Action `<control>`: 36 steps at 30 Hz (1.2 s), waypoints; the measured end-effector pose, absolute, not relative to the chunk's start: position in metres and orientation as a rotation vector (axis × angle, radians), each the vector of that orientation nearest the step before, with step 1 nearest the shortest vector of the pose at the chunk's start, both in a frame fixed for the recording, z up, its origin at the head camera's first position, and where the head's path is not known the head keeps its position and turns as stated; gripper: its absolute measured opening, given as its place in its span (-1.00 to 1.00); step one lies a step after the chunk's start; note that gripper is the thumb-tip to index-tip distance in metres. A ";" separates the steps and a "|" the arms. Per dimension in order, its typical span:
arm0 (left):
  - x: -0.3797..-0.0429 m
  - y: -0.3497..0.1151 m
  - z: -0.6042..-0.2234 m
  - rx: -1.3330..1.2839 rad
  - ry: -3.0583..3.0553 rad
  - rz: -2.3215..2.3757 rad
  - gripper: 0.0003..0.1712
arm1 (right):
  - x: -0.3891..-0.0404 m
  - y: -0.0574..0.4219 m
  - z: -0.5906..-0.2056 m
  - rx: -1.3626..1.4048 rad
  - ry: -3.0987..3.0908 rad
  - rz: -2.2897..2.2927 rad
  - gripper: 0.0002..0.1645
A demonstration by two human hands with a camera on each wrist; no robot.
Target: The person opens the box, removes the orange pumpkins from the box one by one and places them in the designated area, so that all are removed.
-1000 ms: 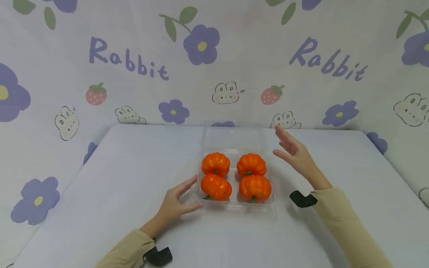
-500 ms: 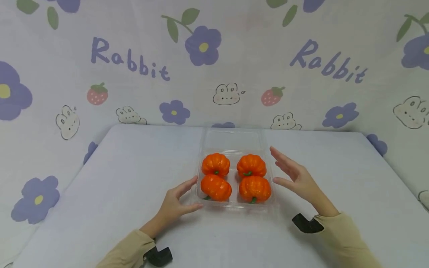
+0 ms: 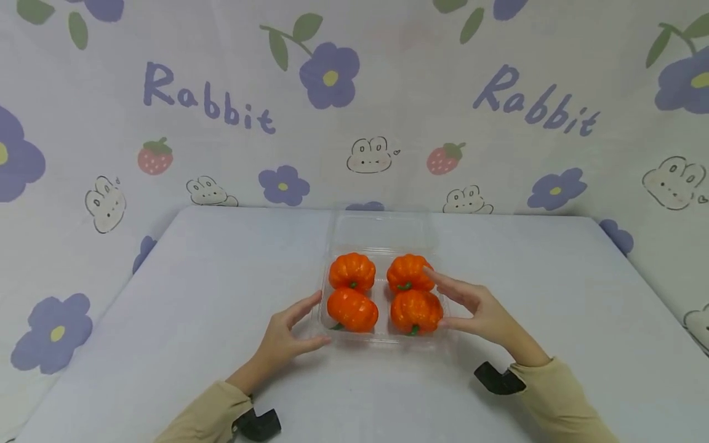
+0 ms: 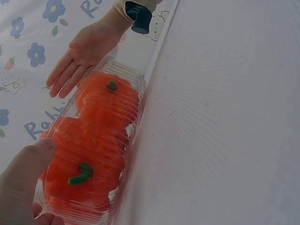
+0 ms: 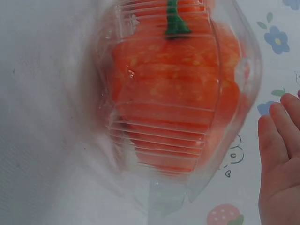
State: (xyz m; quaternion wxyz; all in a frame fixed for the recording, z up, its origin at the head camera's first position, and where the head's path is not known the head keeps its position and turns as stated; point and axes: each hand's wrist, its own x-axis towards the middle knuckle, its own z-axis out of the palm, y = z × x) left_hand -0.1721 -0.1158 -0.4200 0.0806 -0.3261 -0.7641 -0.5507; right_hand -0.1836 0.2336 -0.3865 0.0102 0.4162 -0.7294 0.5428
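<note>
Nearest to the person, the left hand (image 3: 282,335) is at the near left corner of the clear plastic box (image 3: 382,337), which stands on the white table (image 3: 166,307). Its thumb is by the near rim and its fingers are along the left wall, spread rather than clenched; how strongly they press, one cannot tell. The right hand (image 3: 482,311) is by the right wall, with straight fingers and the thumb apart from them. From the head its fingertips overlap the box, but whether they touch it, one cannot say. The hands are apart, with the box between them.

The box is probably light and thin; its ribbed walls may bend under a strong squeeze, and the smooth plastic may slip. Inside sit four orange pumpkins (image 3: 416,312), in two columns. They are glossy and seem hard, so they could roll if the box is tilted. A level, gentle hold, low on both side walls, seems the safest. Farther back, the lid (image 3: 382,231) is open; it is likely floppy and a poor place to hold. Behind is a printed cloth (image 3: 249,61).
</note>
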 end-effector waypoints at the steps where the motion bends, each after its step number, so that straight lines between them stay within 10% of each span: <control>1: -0.172 -0.116 -0.420 -0.973 -2.285 -1.643 -0.23 | -0.184 0.233 -0.387 1.303 -2.282 1.706 -0.19; 36: -0.172 -0.115 -0.420 -1.001 -2.261 -1.558 -0.23 | -0.191 0.234 -0.402 1.238 -2.570 1.200 -0.25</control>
